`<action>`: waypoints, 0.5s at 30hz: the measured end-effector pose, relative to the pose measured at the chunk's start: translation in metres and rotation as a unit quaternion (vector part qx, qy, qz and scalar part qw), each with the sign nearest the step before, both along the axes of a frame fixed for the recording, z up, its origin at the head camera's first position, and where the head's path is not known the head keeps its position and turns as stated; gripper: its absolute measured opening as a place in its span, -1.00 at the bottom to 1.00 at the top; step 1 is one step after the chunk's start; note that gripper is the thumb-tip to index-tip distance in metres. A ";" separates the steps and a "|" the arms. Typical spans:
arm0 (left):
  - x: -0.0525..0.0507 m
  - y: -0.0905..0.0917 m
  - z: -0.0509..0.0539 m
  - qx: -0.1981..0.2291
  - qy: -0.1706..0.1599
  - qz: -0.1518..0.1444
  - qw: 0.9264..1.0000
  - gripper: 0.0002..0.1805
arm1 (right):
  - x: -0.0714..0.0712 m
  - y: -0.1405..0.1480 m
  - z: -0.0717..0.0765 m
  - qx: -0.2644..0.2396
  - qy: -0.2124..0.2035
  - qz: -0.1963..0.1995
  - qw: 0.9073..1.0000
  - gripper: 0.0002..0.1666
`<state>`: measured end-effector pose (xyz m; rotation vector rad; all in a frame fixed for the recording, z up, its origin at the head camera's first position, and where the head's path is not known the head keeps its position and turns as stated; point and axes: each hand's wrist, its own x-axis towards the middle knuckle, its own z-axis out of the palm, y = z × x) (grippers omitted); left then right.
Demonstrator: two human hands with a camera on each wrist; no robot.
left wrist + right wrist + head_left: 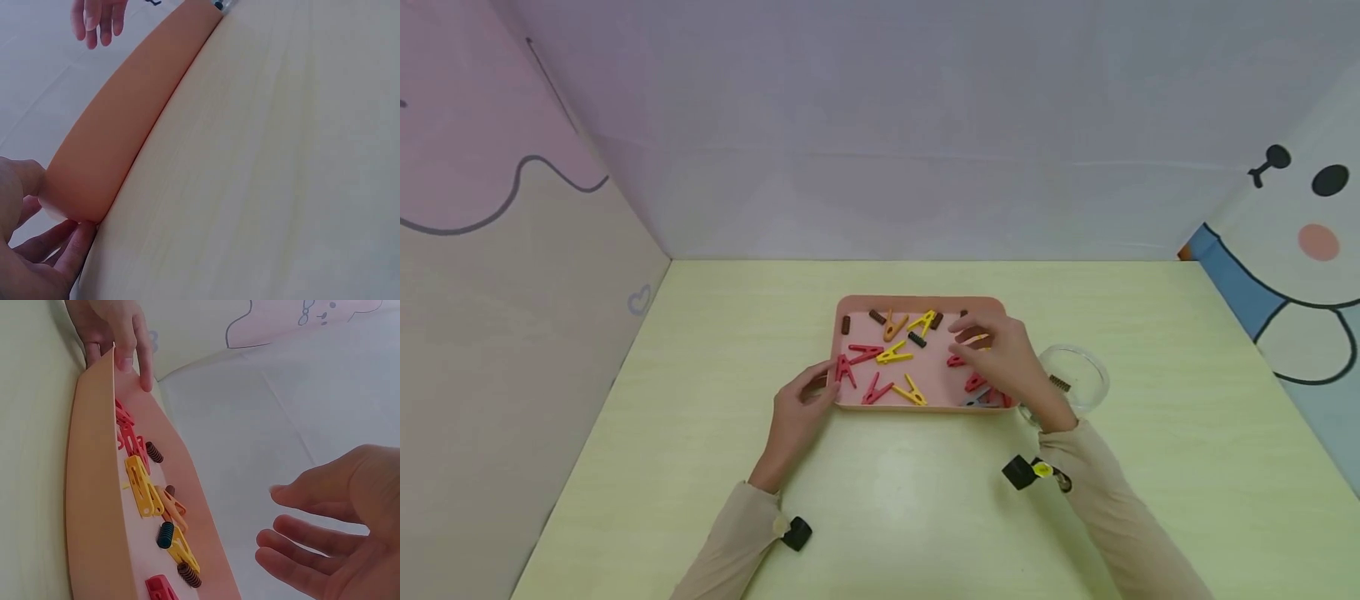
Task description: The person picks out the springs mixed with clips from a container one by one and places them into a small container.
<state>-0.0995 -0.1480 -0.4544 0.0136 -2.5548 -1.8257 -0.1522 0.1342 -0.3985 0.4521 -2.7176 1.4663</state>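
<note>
Pale tabletop (895,492), shallow pink tray (917,302)

Pink tray (917,303): rectangular, rounded corners, raised walls, flat on tabletop (730,350) near its far edge, roughly midway between left and right edges. Inside, loose: red clips (975,382) at tray's left edge and toward the right end; yellow clips (140,484) mid-tray, at near edge, toward far edge; orange clip (891,331) toward far edge, legs spread; grey clip (976,400) by near-right corner. Dark ribbed cylinders (917,339) mostly along far edge, one greenish, nearer mid-tray.
</note>
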 end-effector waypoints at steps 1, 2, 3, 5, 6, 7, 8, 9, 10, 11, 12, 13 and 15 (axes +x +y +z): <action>0.000 0.000 0.000 0.000 0.000 -0.001 1.000 -0.57 | -0.002 -0.001 -0.001 0.005 -0.002 0.002 1.000 -0.78; 0.000 0.000 0.000 0.000 0.000 -0.001 1.000 -0.57 | -0.004 -0.002 -0.002 0.007 -0.004 0.005 1.000 -0.78; 0.000 0.000 -0.001 0.000 0.001 -0.002 1.000 -0.57 | -0.006 -0.004 -0.003 0.009 -0.005 0.009 1.000 -0.78; 0.000 0.000 -0.001 0.000 0.002 -0.003 1.000 -0.57 | -0.010 -0.007 -0.006 0.012 -0.003 0.019 1.000 -0.78; 0.000 -0.001 -0.001 0.000 0.004 -0.004 1.000 -0.57 | -0.013 -0.009 -0.007 0.012 0.001 0.025 1.000 -0.78; 0.000 -0.001 -0.001 0.000 0.005 -0.004 1.000 -0.57 | -0.015 -0.011 -0.008 0.014 0.004 0.028 0.999 -0.79; 0.000 -0.001 -0.001 0.000 0.005 -0.004 1.000 -0.57 | -0.017 -0.013 -0.009 0.015 0.006 0.031 0.999 -0.79; 0.000 -0.001 -0.001 0.001 0.006 -0.005 1.000 -0.58 | -0.019 -0.015 -0.010 0.017 0.007 0.034 0.999 -0.80; 0.000 -0.001 -0.001 0.002 0.007 -0.005 1.000 -0.58 | -0.021 -0.017 -0.011 0.024 0.008 0.034 0.999 -0.80; 0.001 -0.001 -0.001 0.003 0.006 -0.005 1.000 -0.58 | -0.023 -0.018 -0.012 0.031 0.007 0.035 0.999 -0.79; 0.001 -0.001 -0.001 0.003 0.005 -0.005 1.000 -0.58 | -0.024 -0.020 -0.014 0.040 0.001 0.033 0.999 -0.79; 0.001 -0.001 -0.001 0.003 0.005 -0.005 1.000 -0.58 | -0.026 -0.021 -0.015 0.048 -0.005 0.031 0.998 -0.79; 0.001 -0.001 -0.001 0.001 0.004 -0.005 1.000 -0.58 | -0.029 -0.023 -0.016 0.063 -0.017 0.028 0.997 -0.78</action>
